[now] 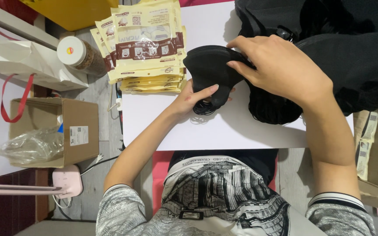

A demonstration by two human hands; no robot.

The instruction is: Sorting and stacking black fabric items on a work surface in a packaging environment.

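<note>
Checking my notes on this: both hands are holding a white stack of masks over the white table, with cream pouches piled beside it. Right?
Not quite: the head view shows the stack of masks is black. Both the left hand and right hand hold it over the white table, cream pouches beside.

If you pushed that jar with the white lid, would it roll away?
The round glass jar with the white lid lies tipped on the grey floor, so a sideways push would probably roll it. Its dark filling suggests some weight. Being glass, it may crack if knocked hard.
</note>
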